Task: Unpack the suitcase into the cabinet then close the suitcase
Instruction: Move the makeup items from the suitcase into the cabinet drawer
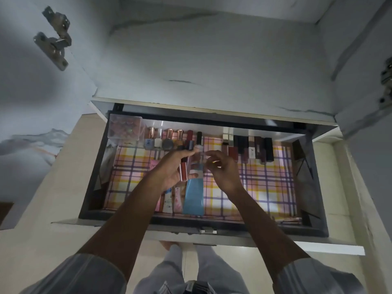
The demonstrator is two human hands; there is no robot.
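An open cabinet drawer [93, 166], lined with pink and yellow plaid paper, fills the middle of the view. My left hand [171, 168] hovers over it and grips a few slim lip-gloss tubes [183, 168], one red with a dark cap. My right hand [222, 170] is just to the right, fingers curled, pinching a small clear item that I cannot make out. Under my hands lie a blue tube [194, 198] and two small tubes [172, 200]. Rows of nail polish bottles [163, 141] and lipsticks [252, 147] stand along the drawer's back. The suitcase is out of view.
A clear plastic box [125, 127] sits in the drawer's back left corner. Above the drawer is a marble-patterned cabinet shelf [212, 60]. Open cabinet doors with metal hinges [54, 39] stand at both sides. My legs are visible below the drawer front.
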